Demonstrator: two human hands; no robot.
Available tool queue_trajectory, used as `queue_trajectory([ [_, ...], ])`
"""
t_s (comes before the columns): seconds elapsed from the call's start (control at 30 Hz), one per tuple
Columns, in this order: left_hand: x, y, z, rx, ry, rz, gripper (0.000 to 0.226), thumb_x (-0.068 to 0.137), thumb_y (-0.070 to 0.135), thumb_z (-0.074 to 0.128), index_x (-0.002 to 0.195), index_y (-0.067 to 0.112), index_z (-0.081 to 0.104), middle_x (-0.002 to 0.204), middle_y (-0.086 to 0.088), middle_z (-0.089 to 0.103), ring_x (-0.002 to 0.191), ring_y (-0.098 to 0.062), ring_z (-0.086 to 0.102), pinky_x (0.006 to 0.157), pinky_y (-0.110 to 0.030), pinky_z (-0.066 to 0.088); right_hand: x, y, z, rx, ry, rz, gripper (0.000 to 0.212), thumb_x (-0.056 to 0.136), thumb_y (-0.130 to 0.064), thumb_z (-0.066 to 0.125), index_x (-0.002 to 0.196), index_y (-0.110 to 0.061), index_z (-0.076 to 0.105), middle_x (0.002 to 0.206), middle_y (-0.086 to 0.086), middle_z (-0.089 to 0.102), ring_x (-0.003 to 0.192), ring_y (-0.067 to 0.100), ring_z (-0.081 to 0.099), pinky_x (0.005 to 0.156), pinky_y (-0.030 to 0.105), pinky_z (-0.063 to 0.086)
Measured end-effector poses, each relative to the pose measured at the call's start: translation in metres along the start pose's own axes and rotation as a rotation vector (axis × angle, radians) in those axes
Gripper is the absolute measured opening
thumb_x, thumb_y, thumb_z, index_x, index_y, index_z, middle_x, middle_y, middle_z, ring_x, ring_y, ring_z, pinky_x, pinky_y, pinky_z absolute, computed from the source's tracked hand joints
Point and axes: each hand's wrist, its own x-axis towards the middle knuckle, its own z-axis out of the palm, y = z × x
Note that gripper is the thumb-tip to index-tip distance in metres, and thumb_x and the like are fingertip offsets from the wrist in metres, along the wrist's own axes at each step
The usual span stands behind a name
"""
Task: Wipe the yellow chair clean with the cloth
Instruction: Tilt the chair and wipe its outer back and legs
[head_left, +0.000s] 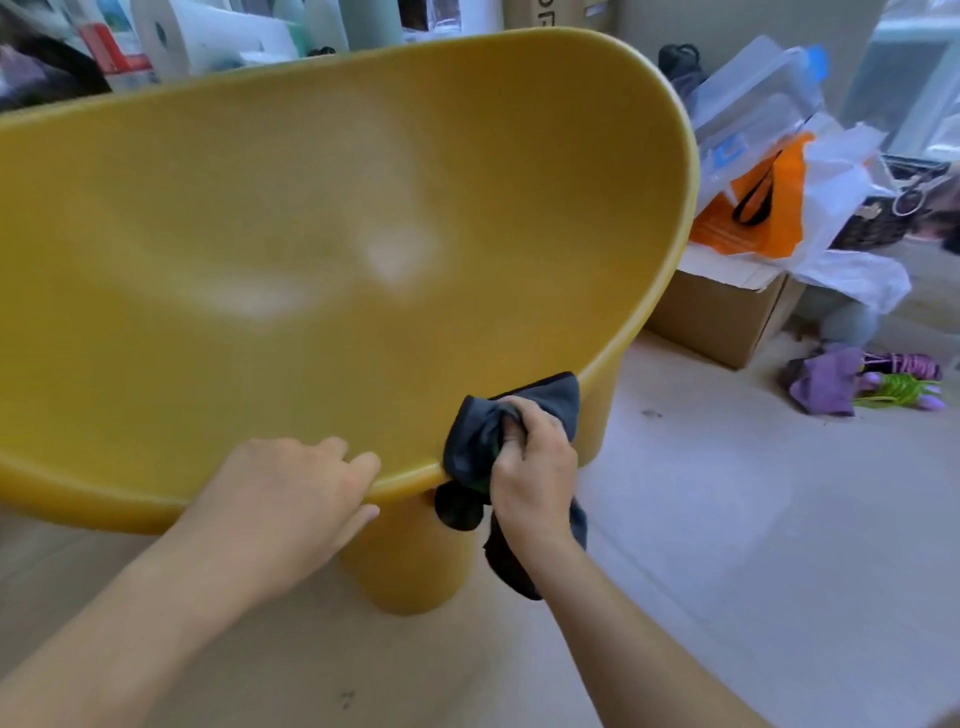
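Left hand (291, 483) clenched on yellow chair (311, 208) rim, right hand (535, 467) on cloth (478, 441); floor (727, 493) open rightward.

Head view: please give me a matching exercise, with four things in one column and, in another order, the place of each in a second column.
Things
1. cloth
2. left hand
3. cardboard box
4. orange bag

Places
A. on the floor, right of the yellow chair
B. holds the chair's near rim
C. above the box, among plastic bags
D. bunched in the right hand, on the rim

Pairs: 1-D, 2-B, 3-A, 4-C
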Motion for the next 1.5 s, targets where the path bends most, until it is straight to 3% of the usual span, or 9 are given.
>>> queue_trajectory([
  [0.13,0.003,0.01,-0.01,-0.043,-0.072,-0.109,0.04,0.093,0.061,0.021,0.099,0.028,0.044,0.089,0.006,0.049,0.09,-0.019,0.061,0.058,-0.031,0.041,-0.003,-0.016,-0.03,0.21,-0.354,0.09,0.021,0.098,-0.015,0.05,0.088,-0.02,0.068,0.086,-0.008,0.07,0.078,-0.003,0.06,0.074,0.017,0.046],
  [0.3,0.023,0.032,-0.027,-0.979,-0.159,-0.215,0.054,0.071,0.083,0.032,0.089,0.038,0.055,0.088,0.013,0.066,0.085,-0.009,0.062,0.075,-0.032,0.049,0.015,-0.061,-0.078,0.196,-0.557,0.159,0.027,0.095,-0.026,0.056,0.086,-0.005,0.071,0.087,0.019,0.072,0.07,0.017,0.063,0.066,0.042,0.055],
  [0.47,0.051,0.045,-0.057,-1.757,0.027,-0.398,0.027,0.098,0.017,0.047,0.086,0.016,0.071,0.086,-0.008,0.071,0.073,-0.024,0.065,0.068,-0.037,0.048,0.058,-0.108,-0.146,0.085,-0.856,0.025,0.031,0.088,-0.044,0.063,0.102,-0.018,0.071,0.094,0.004,0.076,0.09,0.021,0.072,0.08,0.036,0.059],
  [0.6,0.068,0.023,-0.074,-1.991,0.094,-0.449,0.037,0.099,0.036,0.042,0.098,0.011,0.069,0.091,-0.01,0.07,0.083,-0.026,0.066,0.076,-0.042,0.055,0.086,-0.101,-0.177,-0.074,-0.742,-0.044,0.028,0.078,-0.041,0.075,0.092,-0.016,0.075,0.083,0.0,0.075,0.076,0.011,0.071,0.076,0.031,0.058],
  [0.73,0.094,0.062,-0.079,-1.836,-0.214,-0.308,0.047,0.084,0.054,0.061,0.11,0.015,0.059,0.093,-0.01,0.07,0.08,-0.024,0.071,0.073,-0.037,0.057,0.095,-0.094,-0.183,-0.059,-0.627,-0.11,0.019,0.076,-0.031,0.08,0.088,-0.018,0.073,0.076,0.003,0.069,0.067,0.008,0.062,0.065,0.022,0.052],
  [1.0,0.126,0.078,-0.083,-2.059,0.42,-0.45,0.024,0.094,0.001,0.051,0.081,0.015,0.064,0.067,0.0,0.064,0.059,-0.014,0.059,0.052,-0.026,0.052,0.125,-0.064,-0.238,-0.427,-0.793,-0.056,0.069,0.075,-0.018,0.08,0.134,-0.039,0.05,0.121,-0.01,0.061,0.105,0.01,0.062,0.097,0.03,0.048],
  [1.17,0.121,0.072,-0.087,-2.098,0.606,-0.519,0.029,0.099,0.006,0.045,0.08,0.024,0.059,0.063,-0.002,0.047,0.053,-0.016,0.045,0.051,-0.025,0.042,0.14,-0.046,-0.253,-0.825,-0.844,-0.088,0.027,0.082,-0.011,0.069,0.095,-0.035,0.071,0.095,-0.017,0.073,0.083,0.001,0.065,0.084,0.027,0.052],
  [1.3,0.117,0.068,-0.086,-2.101,0.525,-0.541,0.027,0.099,0.005,0.044,0.091,0.022,0.064,0.068,-0.005,0.053,0.051,-0.015,0.05,0.048,-0.022,0.047,0.142,-0.032,-0.247,-0.376,-0.798,-0.001,0.019,0.089,-0.013,0.065,0.094,-0.029,0.073,0.091,-0.007,0.075,0.093,0.012,0.066,0.083,0.032,0.051],
  [1.5,0.131,0.065,-0.134,-2.123,0.349,0.051,0.024,0.096,0.003,0.042,0.099,0.014,0.064,0.067,-0.006,0.061,0.057,-0.014,0.057,0.054,-0.024,0.051,0.12,-0.032,-0.182,-0.043,-1.248,0.023,0.056,0.084,-0.015,0.069,0.134,-0.031,0.05,0.138,-0.013,0.054,0.131,0.001,0.044,0.101,0.021,0.038],
])
